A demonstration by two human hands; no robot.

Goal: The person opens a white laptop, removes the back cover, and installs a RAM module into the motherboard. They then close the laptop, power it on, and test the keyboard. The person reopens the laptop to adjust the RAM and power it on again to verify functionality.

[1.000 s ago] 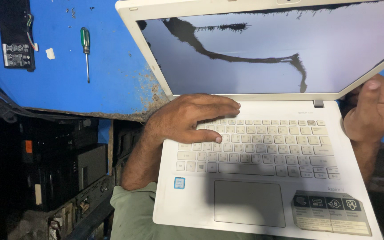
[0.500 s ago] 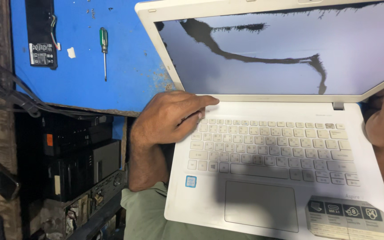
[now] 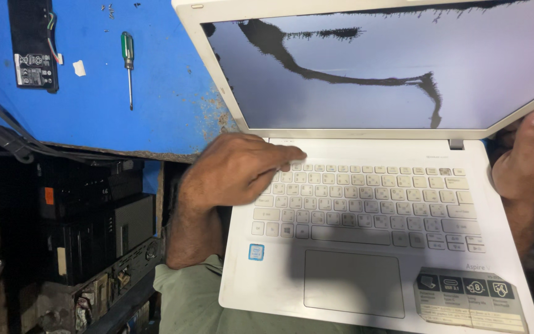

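My left hand (image 3: 236,170) has slid up the keyboard of the open white plastic laptop (image 3: 366,247) on my lap, fingers now loosely flat, pressing the top-left keys and gripping nothing. My right hand (image 3: 529,158) has shifted outward, clasping the laptop's right edge by the hinge.

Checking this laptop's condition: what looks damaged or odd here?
The white laptop's screen shows a black branching blotch across its pale lit panel, like a cracked display. Nothing else stands out.
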